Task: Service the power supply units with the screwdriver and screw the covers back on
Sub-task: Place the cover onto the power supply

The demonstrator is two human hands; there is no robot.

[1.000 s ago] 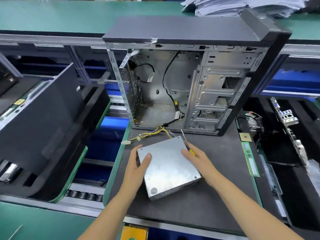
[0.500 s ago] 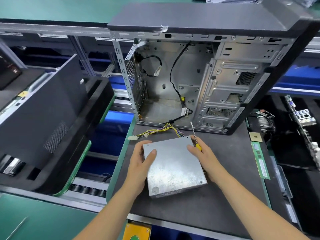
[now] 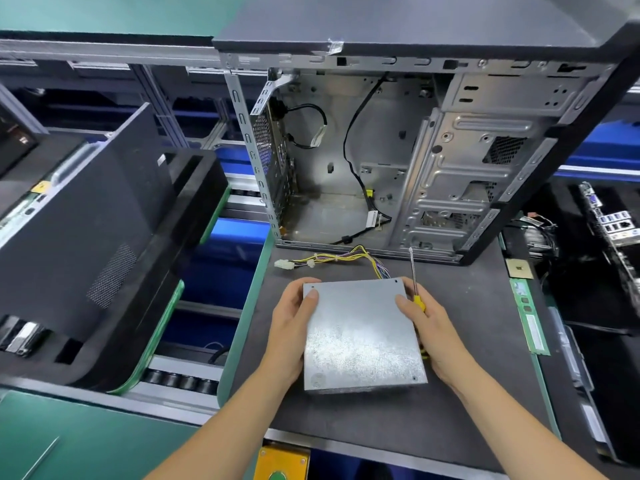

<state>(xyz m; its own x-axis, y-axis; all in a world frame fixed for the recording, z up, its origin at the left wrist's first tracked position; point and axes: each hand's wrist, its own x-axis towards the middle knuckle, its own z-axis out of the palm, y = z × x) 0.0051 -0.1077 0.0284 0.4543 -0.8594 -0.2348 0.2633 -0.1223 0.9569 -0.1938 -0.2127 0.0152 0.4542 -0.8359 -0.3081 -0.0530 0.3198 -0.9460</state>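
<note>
Left hand (image 3: 289,336) gripping left edge of silver power supply unit (image 3: 360,336), thumb over its top. Unit flat on dark worktop (image 3: 467,393), galvanised cover up, yellow wiring (image 3: 332,259) trailing toward open computer case (image 3: 398,161). Right hand (image 3: 438,336) clasping right edge, yellow-handled screwdriver (image 3: 415,284) pinched upright.

ahead: open computer case (image 3: 398,161) blocks | right: bare mat (image 3: 478,306) free
</note>
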